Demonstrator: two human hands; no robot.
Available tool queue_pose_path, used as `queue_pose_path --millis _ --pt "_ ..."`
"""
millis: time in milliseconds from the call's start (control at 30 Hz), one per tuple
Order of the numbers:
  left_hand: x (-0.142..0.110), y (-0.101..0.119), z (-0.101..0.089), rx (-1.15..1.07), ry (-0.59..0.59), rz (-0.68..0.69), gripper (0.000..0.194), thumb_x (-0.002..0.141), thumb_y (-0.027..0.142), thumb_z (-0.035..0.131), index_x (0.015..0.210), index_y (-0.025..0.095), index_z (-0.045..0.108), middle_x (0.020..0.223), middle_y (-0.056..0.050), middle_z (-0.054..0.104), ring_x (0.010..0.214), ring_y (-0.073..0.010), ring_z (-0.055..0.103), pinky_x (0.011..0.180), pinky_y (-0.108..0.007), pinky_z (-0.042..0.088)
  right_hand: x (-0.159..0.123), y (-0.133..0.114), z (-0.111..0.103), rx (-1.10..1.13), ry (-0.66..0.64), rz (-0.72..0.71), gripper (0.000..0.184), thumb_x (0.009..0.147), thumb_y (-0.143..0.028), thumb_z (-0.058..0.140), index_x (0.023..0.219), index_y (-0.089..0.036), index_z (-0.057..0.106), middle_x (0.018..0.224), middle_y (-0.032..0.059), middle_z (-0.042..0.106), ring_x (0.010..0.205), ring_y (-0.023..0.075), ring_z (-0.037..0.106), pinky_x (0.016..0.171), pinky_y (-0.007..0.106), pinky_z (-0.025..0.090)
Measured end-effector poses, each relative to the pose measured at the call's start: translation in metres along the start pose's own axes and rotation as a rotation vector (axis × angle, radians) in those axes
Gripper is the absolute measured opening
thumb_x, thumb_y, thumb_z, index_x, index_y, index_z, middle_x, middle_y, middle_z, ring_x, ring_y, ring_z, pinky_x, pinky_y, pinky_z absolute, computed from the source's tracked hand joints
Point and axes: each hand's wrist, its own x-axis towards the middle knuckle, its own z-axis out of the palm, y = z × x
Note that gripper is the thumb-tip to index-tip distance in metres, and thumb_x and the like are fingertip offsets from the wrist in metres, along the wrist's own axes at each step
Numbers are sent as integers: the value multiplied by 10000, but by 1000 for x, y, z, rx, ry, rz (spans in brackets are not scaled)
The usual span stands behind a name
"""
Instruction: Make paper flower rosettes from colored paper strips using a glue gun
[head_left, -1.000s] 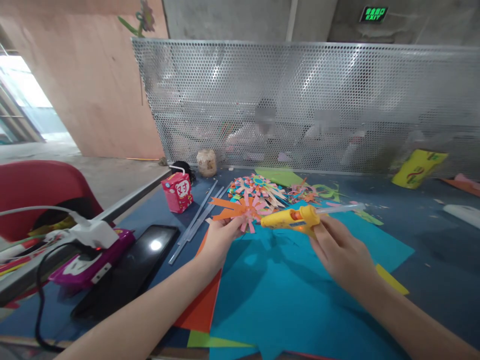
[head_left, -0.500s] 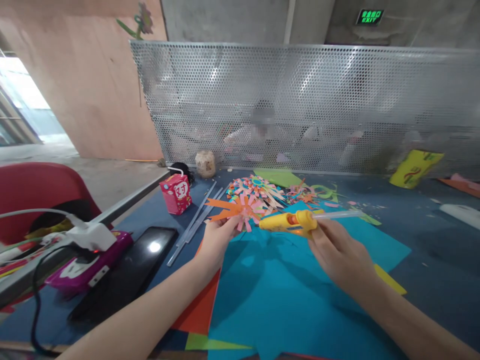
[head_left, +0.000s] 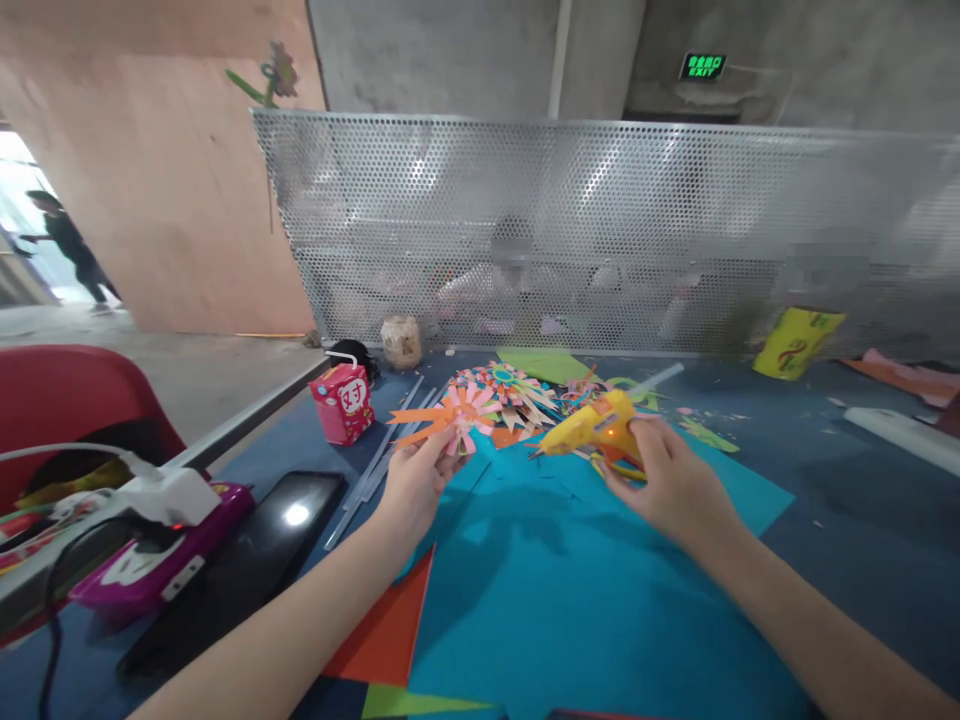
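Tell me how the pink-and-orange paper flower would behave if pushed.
The paper flower is probably light, since it looks cut from thin sheets. Its long orange strips jut out to one side, so they would likely bend under a push. The narrow pink strips may crease or tear if caught.

The left forearm (head_left: 300, 590), bare, slants inward from the near side of the worktop (head_left: 885, 560) toward its far edge, the wrist nearly in line with it. The left hand (head_left: 416, 480) is raised above the surface, thumb (head_left: 439, 443) laid over curled fingers (head_left: 452, 465) in a pinch. The right forearm (head_left: 817, 630), also bare, angles in from the near right side. The right hand (head_left: 675, 490) is raised too, its fingers bent into a grip and turned toward the left edge. The two hands are apart, nearly level.
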Motion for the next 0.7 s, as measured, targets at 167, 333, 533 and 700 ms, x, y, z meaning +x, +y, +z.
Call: queue_pose_path --millis 167,333,533,700 --pt "-4 8 5 48 -47 -203 105 726 56 559 643 121 564 527 -14 616 502 -122 623 594 -260 541 -4 33 15 -113 -455 491 377 808 -416 435 953 -74 498 846 173 573 775 289 575 610 350 431" --pt "-12 13 9 94 -189 -326 212 747 46 527 553 132 514 461 0 578 449 -113 605 528 -225 529 -6 45 10 -397 -562 668 411 799 -373 471 963 -4 544 882 253 561 824 403 545 630 483 394" --pt "-21 10 9 145 -321 -436 244 768 82 513 528 120 539 483 -31 607 474 -123 617 541 -214 521 24 -9 -19 199 -274 25 427 812 -358 521 1189 -162 467 1183 137 535 1103 280 464 883 433 357" --pt "-20 5 3 164 -398 -547 182 797 147 499 675 89 622 621 -73 690 580 -143 661 652 -237 522 47 -46 -29 635 -227 -146 212 854 -256 484 1049 -219 556 1109 57 603 1073 207 492 924 402 331"
